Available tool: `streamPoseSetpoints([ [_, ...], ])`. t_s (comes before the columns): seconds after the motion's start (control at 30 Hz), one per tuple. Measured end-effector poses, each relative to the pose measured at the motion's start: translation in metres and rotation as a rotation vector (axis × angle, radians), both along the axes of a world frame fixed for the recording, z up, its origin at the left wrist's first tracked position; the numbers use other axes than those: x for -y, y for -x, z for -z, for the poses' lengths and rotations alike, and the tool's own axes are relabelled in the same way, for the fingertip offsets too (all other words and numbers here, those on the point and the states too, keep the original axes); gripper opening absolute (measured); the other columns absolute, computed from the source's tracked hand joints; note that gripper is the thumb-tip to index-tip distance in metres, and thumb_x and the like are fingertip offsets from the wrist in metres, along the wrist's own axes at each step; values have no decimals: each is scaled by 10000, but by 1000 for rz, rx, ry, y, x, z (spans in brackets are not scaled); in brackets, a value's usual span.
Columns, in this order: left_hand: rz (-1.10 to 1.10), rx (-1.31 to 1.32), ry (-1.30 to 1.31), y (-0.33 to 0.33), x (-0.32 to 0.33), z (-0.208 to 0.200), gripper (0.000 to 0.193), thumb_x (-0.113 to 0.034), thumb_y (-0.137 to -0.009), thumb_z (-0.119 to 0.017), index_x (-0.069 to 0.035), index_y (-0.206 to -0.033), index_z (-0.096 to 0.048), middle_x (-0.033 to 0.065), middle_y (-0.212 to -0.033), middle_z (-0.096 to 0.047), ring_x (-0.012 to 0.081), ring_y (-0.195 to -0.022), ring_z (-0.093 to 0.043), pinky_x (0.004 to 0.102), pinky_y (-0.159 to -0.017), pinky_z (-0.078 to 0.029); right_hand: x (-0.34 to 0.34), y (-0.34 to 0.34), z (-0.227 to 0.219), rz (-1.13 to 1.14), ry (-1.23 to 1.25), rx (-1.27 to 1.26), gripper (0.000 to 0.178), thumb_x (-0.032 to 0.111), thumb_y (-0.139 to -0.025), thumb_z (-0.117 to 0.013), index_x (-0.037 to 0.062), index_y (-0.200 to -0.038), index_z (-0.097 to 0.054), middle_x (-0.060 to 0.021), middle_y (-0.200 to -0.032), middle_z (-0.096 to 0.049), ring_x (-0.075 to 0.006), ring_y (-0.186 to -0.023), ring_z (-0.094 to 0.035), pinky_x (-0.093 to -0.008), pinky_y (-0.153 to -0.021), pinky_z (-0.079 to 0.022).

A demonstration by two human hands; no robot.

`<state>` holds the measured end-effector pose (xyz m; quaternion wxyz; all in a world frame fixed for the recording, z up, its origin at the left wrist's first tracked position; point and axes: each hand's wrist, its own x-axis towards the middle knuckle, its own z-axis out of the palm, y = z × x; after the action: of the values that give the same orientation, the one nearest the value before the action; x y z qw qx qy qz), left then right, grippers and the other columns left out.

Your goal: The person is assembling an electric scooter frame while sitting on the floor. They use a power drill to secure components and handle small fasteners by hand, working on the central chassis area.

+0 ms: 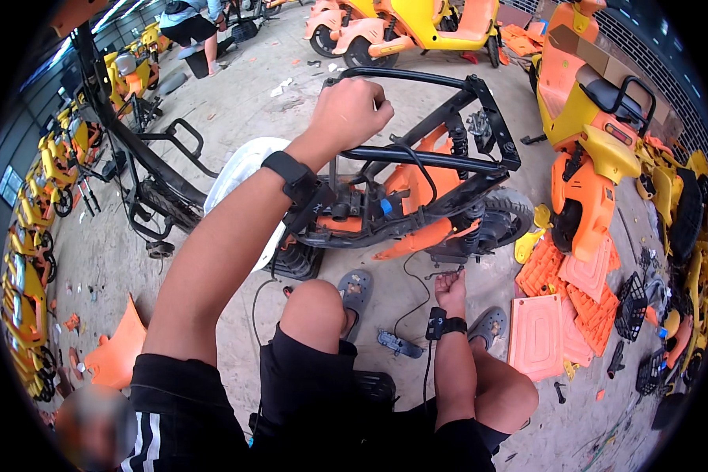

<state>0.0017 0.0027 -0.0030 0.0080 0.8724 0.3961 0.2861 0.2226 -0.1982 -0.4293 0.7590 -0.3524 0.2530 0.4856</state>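
A stripped scooter with a black tubular frame stands in front of me, its orange inner parts and rear wheel exposed. Across the front of its upper tubes lies my left hand, fingers curled round the frame. Low beside the rear wheel is my right hand, closed; what its fingers hold is too small to make out. Close to those fingertips a thin dark cable runs down to a grey-black device on the floor. A white panel sits partly behind my left forearm.
Orange panels are stacked at right, near black baskets. A yellow-orange scooter stands behind them, with more scooters at the back and a row along the left. An orange fairing lies at left. A person bends over far left.
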Motion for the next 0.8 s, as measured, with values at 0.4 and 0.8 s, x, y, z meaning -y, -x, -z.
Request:
streamPoseSetpoints([
  [0.4,13,28,23,-2,4,-5,285,-288,-787,-605,-47,-854,-739,136,-715,-690,318,-677,-669,409,-664,-531,4,-27,10,128,-154,-27,133,209,-1005,-520,82,-1016,-561,-43,-856,-649,-153,-754,-646,-261,-650,-509],
  [0.8,18,35,11,0,4,-4,280,-292,-794,-606,-53,-850,-741,133,-712,-688,321,-683,-667,407,-670,-529,8,-37,8,147,-213,-158,163,150,-993,-534,15,-1082,-552,-143,-983,-670,-154,-753,-673,-209,-613,-589],
])
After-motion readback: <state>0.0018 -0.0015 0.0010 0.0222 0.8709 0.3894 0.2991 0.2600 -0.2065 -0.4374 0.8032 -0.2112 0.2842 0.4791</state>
